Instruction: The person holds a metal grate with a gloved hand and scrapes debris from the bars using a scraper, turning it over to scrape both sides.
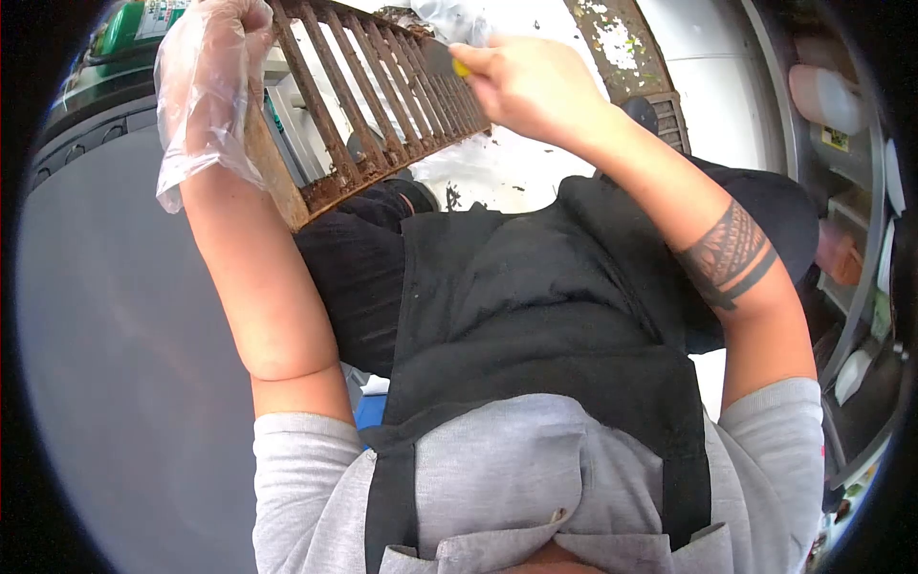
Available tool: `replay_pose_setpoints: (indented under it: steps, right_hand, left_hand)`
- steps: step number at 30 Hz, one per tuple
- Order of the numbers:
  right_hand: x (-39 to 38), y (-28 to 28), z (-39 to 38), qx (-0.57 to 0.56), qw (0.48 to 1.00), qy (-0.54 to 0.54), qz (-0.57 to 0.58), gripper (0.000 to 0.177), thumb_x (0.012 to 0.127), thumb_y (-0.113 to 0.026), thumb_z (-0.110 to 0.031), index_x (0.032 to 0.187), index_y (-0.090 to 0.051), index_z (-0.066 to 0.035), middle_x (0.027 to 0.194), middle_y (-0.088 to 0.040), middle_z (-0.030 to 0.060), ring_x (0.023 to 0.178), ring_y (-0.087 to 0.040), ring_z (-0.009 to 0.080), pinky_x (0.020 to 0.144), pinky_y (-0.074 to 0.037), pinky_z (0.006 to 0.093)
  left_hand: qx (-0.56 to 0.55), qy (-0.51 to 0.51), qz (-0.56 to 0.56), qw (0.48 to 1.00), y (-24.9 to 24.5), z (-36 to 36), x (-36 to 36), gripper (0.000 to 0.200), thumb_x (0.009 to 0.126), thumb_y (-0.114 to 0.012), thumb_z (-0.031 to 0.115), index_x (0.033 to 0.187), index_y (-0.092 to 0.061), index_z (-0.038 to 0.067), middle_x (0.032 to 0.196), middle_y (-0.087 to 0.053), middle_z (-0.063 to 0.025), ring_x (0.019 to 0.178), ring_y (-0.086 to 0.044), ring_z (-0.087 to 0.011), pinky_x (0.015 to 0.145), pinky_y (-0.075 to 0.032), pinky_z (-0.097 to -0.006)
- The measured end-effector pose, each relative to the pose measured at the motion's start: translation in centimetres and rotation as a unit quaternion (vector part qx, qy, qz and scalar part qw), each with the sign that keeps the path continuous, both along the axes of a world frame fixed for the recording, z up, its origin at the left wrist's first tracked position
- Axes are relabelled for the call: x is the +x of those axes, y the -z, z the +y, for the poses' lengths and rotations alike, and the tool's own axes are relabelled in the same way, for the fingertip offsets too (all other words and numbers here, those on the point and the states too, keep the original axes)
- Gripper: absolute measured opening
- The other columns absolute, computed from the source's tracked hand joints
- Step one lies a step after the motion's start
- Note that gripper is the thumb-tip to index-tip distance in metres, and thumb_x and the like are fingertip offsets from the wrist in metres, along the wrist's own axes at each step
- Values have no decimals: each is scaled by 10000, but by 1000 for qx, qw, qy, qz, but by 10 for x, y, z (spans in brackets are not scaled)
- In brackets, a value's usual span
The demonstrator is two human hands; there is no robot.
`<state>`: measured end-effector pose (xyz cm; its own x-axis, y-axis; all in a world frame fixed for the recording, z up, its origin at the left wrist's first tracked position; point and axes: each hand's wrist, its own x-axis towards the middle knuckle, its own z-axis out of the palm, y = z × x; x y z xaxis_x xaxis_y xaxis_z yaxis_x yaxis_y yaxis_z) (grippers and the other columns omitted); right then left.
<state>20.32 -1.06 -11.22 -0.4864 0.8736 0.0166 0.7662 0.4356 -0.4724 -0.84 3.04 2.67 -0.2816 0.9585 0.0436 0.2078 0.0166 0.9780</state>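
Observation:
A rusty metal grate [368, 165] with several slats is held tilted above the white floor, its near edge by my legs. My left hand [206, 72], in a loose clear plastic glove, is closed on the grate's upper left end. My bare right hand [540, 88] is closed around a scraper [437, 59] with a grey blade and a bit of yellow showing. The blade lies against the slats near the far right end. Most of the scraper's handle is hidden inside my fingers.
Dark crumbs lie scattered on the white floor [516, 177]. Beyond my right hand runs a dirty floor drain strip [617, 48] with another grate piece [669, 120]. A grey metal surface [115, 287] stands at left, below a green container [124, 27]. Shelves with containers [827, 96] line the right.

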Motion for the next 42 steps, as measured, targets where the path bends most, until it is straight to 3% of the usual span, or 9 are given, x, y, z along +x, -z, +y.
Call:
replay_pose_setpoints:
  steps: [3, 6, 9, 19, 24, 34, 37, 40, 42]
  right_hand:
    - [22, 19, 2, -45, 997, 15, 57, 407, 905, -562, -233, 1260, -728, -122, 960, -752, 175, 904, -729, 340, 834, -566, 482]
    - [21, 31, -4, -121, 990, 39, 55, 416, 894, -566, -225, 1263, -730, -126, 979, -753, 182, 905, -727, 357, 845, -564, 478]
    - [14, 34, -14, -150, 984, 31, 96, 375, 890, -578, -221, 1208, -745, -113, 950, -750, 188, 896, -726, 366, 852, -563, 480]
    - [3, 12, -4, 39, 990, 6, 132, 378, 936, -652, -257, 1277, -710, -105, 1003, -740, 182, 966, -704, 371, 876, -553, 440]
    - [22, 27, -7, -71, 992, 63, 84, 382, 933, -652, -252, 1259, -723, -65, 1123, -736, 208, 1028, -720, 347, 945, -550, 396]
    - [10, 23, -34, -294, 952, 17, 80, 322, 910, -660, -227, 1116, -766, -5, 909, -741, 241, 837, -733, 375, 833, -561, 427]
    - [-2, 19, -33, -221, 975, -8, 9, 280, 888, -618, -186, 1005, -778, 12, 835, -724, 244, 814, -723, 390, 802, -565, 461]
    - [-9, 6, -32, -168, 984, -39, -47, 239, 860, -584, -153, 862, -759, 10, 786, -710, 237, 796, -715, 397, 788, -570, 482]
    - [-12, -1, -31, -97, 988, -91, -78, 219, 855, -570, -144, 825, -733, -1, 778, -708, 226, 787, -713, 393, 765, -574, 489]
  left_hand:
    - [-57, -69, 8, 996, -9, -3, 0, 328, 701, -462, -64, 982, -627, -26, 823, -603, -98, 508, -448, -117, 426, -323, -250]
    - [-16, 205, 8, 979, 1, -15, -28, 268, 709, -463, -81, 920, -625, -43, 867, -629, -114, 598, -525, -139, 505, -401, -248]
    - [140, 106, 383, 907, 9, -6, -10, 188, 710, -500, -104, 842, -622, -49, 884, -658, -122, 687, -576, -165, 585, -444, -254]
    - [69, 96, 530, 840, 7, 0, -25, 129, 701, -632, -142, 701, -633, -14, 935, -729, -166, 833, -668, -202, 692, -506, -283]
    - [46, 61, 269, 960, -5, 1, -3, 121, 714, -556, -114, 781, -631, -48, 906, -696, -128, 796, -627, -172, 664, -479, -258]
    - [-41, 190, -16, 981, -16, -14, -8, 186, 717, -488, -93, 850, -616, -72, 894, -663, -94, 776, -577, -147, 661, -446, -230]
    - [147, 50, 405, 901, 6, -11, 14, 155, 713, -491, -97, 816, -603, -66, 865, -661, -91, 764, -582, -159, 669, -453, -247]
    - [81, -1, 320, 944, 4, -10, 11, 120, 716, -494, -100, 778, -591, -64, 867, -665, -86, 766, -597, -170, 676, -461, -263]
    - [222, 95, 510, 826, 4, -9, -3, 109, 711, -500, -85, 769, -590, -65, 871, -658, -96, 725, -587, -157, 626, -440, -262]
